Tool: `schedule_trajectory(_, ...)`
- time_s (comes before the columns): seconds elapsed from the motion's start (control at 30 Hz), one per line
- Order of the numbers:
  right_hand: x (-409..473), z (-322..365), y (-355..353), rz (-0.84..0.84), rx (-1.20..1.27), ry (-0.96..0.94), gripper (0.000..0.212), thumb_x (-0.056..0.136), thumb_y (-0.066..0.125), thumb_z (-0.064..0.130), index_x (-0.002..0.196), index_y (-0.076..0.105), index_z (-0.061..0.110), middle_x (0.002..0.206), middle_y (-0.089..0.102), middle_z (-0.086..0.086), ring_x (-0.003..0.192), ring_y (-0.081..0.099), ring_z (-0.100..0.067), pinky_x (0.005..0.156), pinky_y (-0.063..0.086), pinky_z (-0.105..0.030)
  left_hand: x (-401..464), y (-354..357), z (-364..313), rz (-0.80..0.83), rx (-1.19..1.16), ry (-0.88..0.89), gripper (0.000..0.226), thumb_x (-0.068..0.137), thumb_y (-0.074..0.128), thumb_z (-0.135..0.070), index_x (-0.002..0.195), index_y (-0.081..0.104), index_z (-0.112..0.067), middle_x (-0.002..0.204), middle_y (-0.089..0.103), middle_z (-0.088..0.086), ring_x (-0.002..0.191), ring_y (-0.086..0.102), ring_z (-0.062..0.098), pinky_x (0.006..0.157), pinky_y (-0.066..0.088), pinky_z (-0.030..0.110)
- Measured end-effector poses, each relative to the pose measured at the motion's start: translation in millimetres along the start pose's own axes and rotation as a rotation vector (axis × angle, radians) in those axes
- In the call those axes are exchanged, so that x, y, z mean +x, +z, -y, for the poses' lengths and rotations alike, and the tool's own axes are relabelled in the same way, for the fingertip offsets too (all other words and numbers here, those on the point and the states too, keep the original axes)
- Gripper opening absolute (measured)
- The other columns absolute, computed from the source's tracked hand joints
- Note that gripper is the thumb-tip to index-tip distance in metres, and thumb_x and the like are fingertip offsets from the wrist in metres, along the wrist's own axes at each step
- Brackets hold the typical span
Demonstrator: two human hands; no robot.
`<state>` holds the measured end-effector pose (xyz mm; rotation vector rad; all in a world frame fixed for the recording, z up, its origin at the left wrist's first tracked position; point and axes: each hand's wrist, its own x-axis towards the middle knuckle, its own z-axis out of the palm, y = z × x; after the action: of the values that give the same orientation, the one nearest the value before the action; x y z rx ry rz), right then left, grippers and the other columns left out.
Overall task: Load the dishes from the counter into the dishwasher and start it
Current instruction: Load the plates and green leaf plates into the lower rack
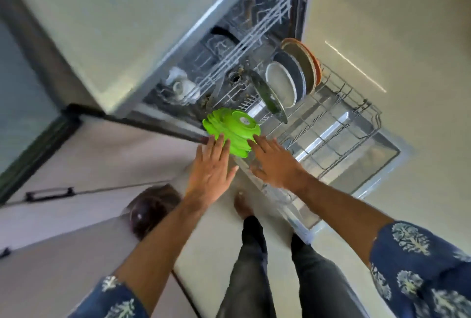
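The dishwasher stands open with its lower wire rack [351, 124] pulled out over the door. Several bright green plates [233, 129] stand on edge together at the rack's near left corner. My left hand [211, 164] and my right hand [275, 162] reach toward them with fingers spread, fingertips touching or nearly touching the green plates from either side. Farther back in the rack stand a dark plate [269, 98], a white plate [281, 83], a grey plate [293, 73] and a beige and orange plate [305, 62]. White cups [182, 85] sit in the upper rack.
The counter front [76, 11] runs along the left above the dishwasher. Cabinet drawers with dark handles [49, 193] lie at the lower left. A dark round bowl-like object [150, 208] sits near my left forearm. My legs and a bare foot [242, 205] stand on the pale floor.
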<state>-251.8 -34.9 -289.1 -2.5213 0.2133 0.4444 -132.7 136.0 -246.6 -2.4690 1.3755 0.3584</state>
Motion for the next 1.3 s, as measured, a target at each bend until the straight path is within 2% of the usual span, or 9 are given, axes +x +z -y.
schedule_trajectory(0.13, -38, 76, -48, -0.011, -0.092, -0.141, 0.082, 0.098, 0.048, 0.052, 0.159, 0.007, 0.013, 0.166, 0.008, -0.014, 0.153, 0.008, -0.03, 0.124, 0.008, -0.049, -98, -55, 11, -0.01, -0.048, -0.12, 0.079, 0.095, 0.036, -0.056, 0.154, 0.027, -0.005, 0.163, 0.02, 0.017, 0.149, 0.022, 0.036, 0.116, 0.026, 0.058)
schedule_trajectory(0.3, -58, 191, -89, -0.014, -0.237, -0.344, 0.08, 0.096, 0.039, 0.054, 0.158, 0.014, 0.011, 0.166, 0.01, -0.01, 0.153, 0.009, -0.026, 0.123, 0.012, -0.05, -206, -93, 56, -0.108, -0.125, -0.323, 0.075, 0.097, 0.042, -0.054, 0.155, 0.027, -0.007, 0.163, 0.02, 0.015, 0.151, 0.016, 0.035, 0.119, 0.02, 0.059)
schedule_trajectory(0.47, -31, 307, -93, -0.015, -0.387, -0.561, 0.08, 0.092, 0.033, 0.058, 0.156, 0.022, 0.012, 0.162, 0.023, -0.012, 0.15, 0.023, -0.029, 0.119, 0.024, -0.053, -308, -93, 135, -0.195, -0.24, -0.54, 0.074, 0.097, 0.034, -0.053, 0.157, 0.021, -0.012, 0.166, 0.01, 0.01, 0.153, 0.006, 0.033, 0.119, 0.018, 0.059)
schedule_trajectory(0.57, -1, 392, -90, -0.02, -0.449, -0.659, 0.078, 0.094, 0.041, 0.053, 0.157, 0.022, 0.011, 0.162, 0.024, -0.014, 0.148, 0.027, -0.032, 0.119, 0.025, -0.051, -380, -80, 192, -0.241, -0.289, -0.703, 0.075, 0.096, 0.034, -0.053, 0.158, 0.02, -0.012, 0.167, 0.008, 0.009, 0.154, 0.004, 0.032, 0.121, 0.013, 0.058)
schedule_trajectory(0.73, 41, 529, -72, -0.038, -0.474, -0.789, 0.075, 0.097, 0.032, 0.056, 0.157, 0.02, 0.012, 0.164, 0.018, -0.01, 0.151, 0.018, -0.028, 0.123, 0.017, -0.047, -485, -48, 287, -0.27, -0.323, -0.935, 0.072, 0.099, 0.034, -0.051, 0.159, 0.015, -0.014, 0.167, 0.001, 0.008, 0.154, -0.005, 0.03, 0.122, -0.001, 0.053)
schedule_trajectory(0.8, 58, 575, -63, -0.056, -0.469, -0.829, 0.073, 0.1, 0.042, 0.052, 0.157, 0.019, 0.014, 0.164, 0.019, -0.008, 0.151, 0.018, -0.026, 0.123, 0.018, -0.047, -513, -38, 319, -0.3, -0.36, -1.009, 0.072, 0.101, 0.037, -0.051, 0.159, 0.011, -0.016, 0.167, -0.002, 0.006, 0.153, -0.009, 0.027, 0.124, -0.002, 0.052)
schedule_trajectory(0.93, 93, 653, -49, -0.065, -0.483, -0.893, 0.071, 0.099, 0.05, 0.046, 0.156, 0.024, 0.012, 0.161, 0.024, -0.01, 0.148, 0.025, -0.028, 0.121, 0.022, -0.046, -549, -20, 383, -0.332, -0.446, -1.124, 0.071, 0.101, 0.035, -0.053, 0.159, 0.016, -0.015, 0.167, 0.002, 0.006, 0.154, -0.006, 0.027, 0.124, 0.001, 0.051)
schedule_trajectory(1.1, 161, 734, -30, -0.014, -0.493, -0.962, 0.068, 0.099, 0.05, 0.044, 0.154, 0.027, 0.011, 0.16, 0.028, -0.011, 0.148, 0.026, -0.026, 0.12, 0.021, -0.045, -564, 8, 463, -0.32, -0.516, -1.255, 0.07, 0.102, 0.034, -0.052, 0.157, 0.017, -0.012, 0.167, 0.006, 0.01, 0.154, -0.001, 0.031, 0.123, 0.006, 0.053)
schedule_trajectory(1.3, 280, 828, -5, 0.094, -0.532, -1.047, 0.067, 0.101, 0.046, 0.041, 0.156, 0.022, 0.013, 0.163, 0.021, -0.009, 0.15, 0.019, -0.023, 0.122, 0.016, -0.044, -563, 52, 576, -0.303, -0.573, -1.45, 0.069, 0.101, 0.038, -0.051, 0.154, 0.025, -0.009, 0.165, 0.014, 0.013, 0.153, 0.008, 0.033, 0.121, 0.015, 0.056)
